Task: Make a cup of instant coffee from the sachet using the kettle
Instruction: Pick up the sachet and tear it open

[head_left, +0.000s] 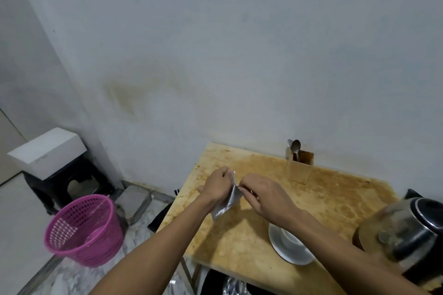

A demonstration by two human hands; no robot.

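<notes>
table [239, 242]: stained wood, against wall
basket [85, 230]: pink, on floor left of table
kettle [405, 235]: right table edge
saucer [287, 252]: white, cup on it, under right forearm
left hand [217, 185]: pinching sachet top
right hand [262, 195]: pinching sachet's top edge
sachet [227, 201]: silver, held between hands above table
spoon [296, 147]: upright in holder at wall
</notes>
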